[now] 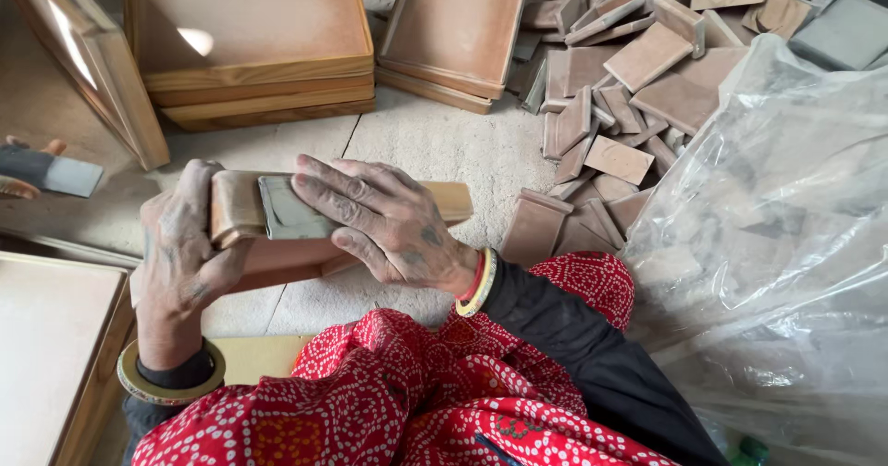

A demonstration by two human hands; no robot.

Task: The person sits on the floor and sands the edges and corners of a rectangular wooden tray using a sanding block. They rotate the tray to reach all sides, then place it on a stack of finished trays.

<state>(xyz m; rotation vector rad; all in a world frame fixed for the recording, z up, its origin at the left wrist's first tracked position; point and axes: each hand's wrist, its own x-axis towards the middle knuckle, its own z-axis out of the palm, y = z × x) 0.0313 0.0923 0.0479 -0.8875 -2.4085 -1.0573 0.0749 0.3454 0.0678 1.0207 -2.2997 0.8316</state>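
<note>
One shallow wooden tray (277,244), tan with rounded edges, stands on its side above the lap. Left hand (180,244) clasps its end; right hand (388,218) presses a grey sanding pad (291,209) against its rim. Loose tiles (610,96) lie beyond.

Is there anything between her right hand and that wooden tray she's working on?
Yes. A grey sanding pad lies under the fingers of the right hand, pressed flat against the edge of the wooden tray. The left hand grips the tray's end directly, with nothing visible between them.
</note>
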